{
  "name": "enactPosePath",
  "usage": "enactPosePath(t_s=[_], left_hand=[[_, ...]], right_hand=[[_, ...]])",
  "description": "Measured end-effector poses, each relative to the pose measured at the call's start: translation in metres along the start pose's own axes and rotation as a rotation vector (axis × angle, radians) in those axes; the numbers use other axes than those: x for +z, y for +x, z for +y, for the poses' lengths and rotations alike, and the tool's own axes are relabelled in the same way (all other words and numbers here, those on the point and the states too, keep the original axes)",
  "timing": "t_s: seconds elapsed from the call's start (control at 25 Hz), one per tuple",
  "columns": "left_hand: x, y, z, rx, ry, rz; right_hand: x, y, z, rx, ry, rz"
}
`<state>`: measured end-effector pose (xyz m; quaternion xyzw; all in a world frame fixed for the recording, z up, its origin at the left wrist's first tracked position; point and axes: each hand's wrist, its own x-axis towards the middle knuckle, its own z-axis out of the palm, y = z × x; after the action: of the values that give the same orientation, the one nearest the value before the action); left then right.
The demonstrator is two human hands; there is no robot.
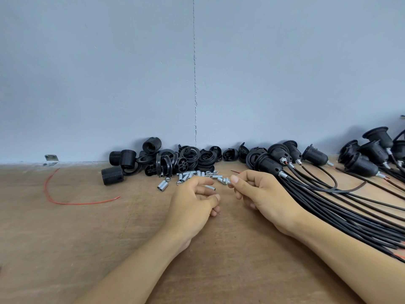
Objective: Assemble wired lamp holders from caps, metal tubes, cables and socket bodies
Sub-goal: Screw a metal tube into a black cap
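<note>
two bare hands hang close over the wooden table (87, 238). the left hand (192, 207) curls its fingers round one metal tube (210, 187), its end poking toward the right. the right hand (260, 194) pinches a short metal fitting (226, 181) between thumb and forefinger, just beside that tube. loose tubes (186, 175) lie just beyond the fingers, black caps (166, 160) heaped behind them by the wall (131, 84). wired lamp holders (267, 164) fan their cables (328, 207) to the right.
</note>
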<state>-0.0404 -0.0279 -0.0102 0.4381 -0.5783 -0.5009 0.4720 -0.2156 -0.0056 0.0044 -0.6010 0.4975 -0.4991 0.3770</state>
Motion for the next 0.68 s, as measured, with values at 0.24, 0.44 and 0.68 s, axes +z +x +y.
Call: enactPosePath(t_s=[0.24, 0.44, 0.68], left_hand=[[-0.0017, -0.0003, 0.0009, -0.001, 0.011, -0.01], [0.001, 0.0003, 0.0013, 0.043, 0.083, 0.039], [0.0036, -0.0017, 0.0045, 0.122, 0.211, 0.037]], right_hand=[[-0.0002, 0.0014, 0.0042, 0.013, -0.007, 0.007], [0.001, 0.0011, 0.0052, 0.016, -0.076, 0.01], [0.0029, 0.0017, 0.0076, 0.008, -0.096, 0.052]])
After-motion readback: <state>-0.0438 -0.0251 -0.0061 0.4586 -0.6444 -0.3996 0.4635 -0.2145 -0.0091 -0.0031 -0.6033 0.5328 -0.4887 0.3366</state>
